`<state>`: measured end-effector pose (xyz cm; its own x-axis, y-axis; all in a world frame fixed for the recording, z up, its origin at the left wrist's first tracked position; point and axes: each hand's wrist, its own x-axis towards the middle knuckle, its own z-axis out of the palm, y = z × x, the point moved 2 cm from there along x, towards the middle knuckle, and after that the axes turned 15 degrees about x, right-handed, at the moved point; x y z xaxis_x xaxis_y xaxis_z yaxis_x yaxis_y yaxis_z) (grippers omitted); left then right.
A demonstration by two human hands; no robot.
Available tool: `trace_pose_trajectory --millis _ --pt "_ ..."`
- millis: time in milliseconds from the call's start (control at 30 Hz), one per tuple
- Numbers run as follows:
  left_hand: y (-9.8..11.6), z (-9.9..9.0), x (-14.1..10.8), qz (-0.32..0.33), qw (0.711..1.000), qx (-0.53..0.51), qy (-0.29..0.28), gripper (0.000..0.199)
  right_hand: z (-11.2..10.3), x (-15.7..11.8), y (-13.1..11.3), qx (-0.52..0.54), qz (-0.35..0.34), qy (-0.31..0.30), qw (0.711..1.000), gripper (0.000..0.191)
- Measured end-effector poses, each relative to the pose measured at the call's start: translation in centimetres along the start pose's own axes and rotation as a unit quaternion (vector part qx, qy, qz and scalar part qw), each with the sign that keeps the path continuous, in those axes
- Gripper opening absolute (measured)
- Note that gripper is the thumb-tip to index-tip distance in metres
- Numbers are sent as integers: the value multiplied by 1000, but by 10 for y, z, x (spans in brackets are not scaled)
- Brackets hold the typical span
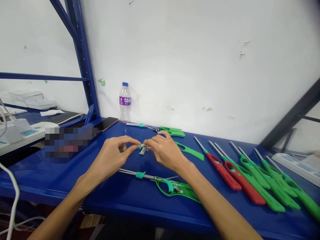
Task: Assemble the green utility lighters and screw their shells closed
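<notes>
Over the middle of the blue table, my left hand [116, 151] pinches the left end of a small clear part with teal bits [142, 150]. My right hand [165, 150] closes on the same part from the right, its fingertips partly hiding it. Below my hands lies an opened green lighter body [185, 191] with its insides showing, beside a metal tube with a teal clip [140, 174]. Behind my right hand rest a green shell half [191, 152], another green body [172, 131] and a second metal tube [133, 124].
Several red and green long lighters [247, 180] lie in a row at the right. A plastic bottle [125, 103] stands by the wall, a phone [107, 123] to its left. Power strips [30, 133] sit at far left and right. A blue frame post [86, 56] rises at the left.
</notes>
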<state>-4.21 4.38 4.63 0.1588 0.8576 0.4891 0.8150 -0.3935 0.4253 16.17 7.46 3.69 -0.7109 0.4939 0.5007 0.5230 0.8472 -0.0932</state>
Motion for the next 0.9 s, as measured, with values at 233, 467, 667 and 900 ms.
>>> trace_pose_trajectory --millis 233,467,667,900 --pt "-2 2 -1 7 1000 -13 -4 22 1 0 2 -28 -9 -11 1000 35" --pt "10 8 -6 13 999 -46 7 14 1 -2 2 -50 -23 -18 998 40" --pt "10 17 -11 -5 996 -87 0 17 2 -3 -2 -59 -33 -20 998 42" --pt "17 11 -10 -4 983 -181 20 13 5 -3 -13 -85 -27 -11 996 43"
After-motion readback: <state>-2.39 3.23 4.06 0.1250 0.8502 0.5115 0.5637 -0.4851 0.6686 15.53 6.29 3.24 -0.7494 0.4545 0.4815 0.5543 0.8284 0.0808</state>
